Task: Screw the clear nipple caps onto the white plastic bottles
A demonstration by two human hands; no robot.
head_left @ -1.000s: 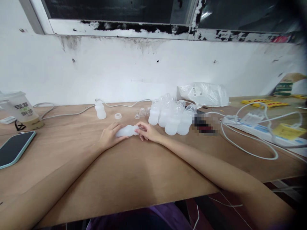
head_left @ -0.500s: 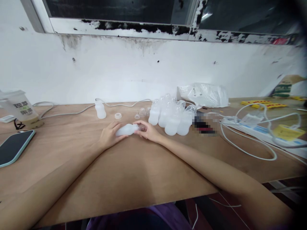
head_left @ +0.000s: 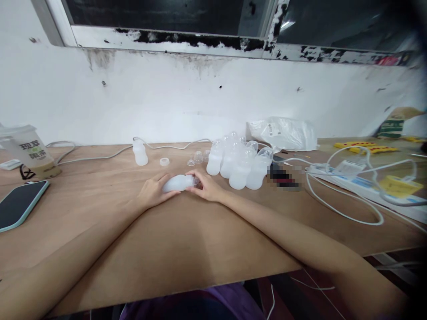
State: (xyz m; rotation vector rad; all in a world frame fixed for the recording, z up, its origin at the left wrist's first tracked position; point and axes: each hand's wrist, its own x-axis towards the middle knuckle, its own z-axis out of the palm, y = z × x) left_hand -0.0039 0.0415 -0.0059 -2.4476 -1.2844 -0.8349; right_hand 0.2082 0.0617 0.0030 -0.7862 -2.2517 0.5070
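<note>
With our left hand (head_left: 154, 189) we hold a frosted bottle (head_left: 177, 183) lying sideways, its base end between our thumb and fingers; with our right hand (head_left: 208, 186) we grip its neck end, fingers closed round a clear dome (head_left: 196, 180) there. The bottle is between our hands, nearer the back edge of the bench (head_left: 173, 249) than the front edge; we cannot tell whether it touches the wood. Toward the back edge stand an uncapped bottle (head_left: 140, 154), a white ring (head_left: 164, 162) and some small loose domes (head_left: 198, 156). Just right of these we see a cluster of domed bottles (head_left: 238, 175), with a plastic bag (head_left: 283, 134) behind. Near the left edge are a drink cup (head_left: 38, 153) and a phone (head_left: 22, 204); toward the right edge lies a power strip (head_left: 353, 178) with white cables.
</note>
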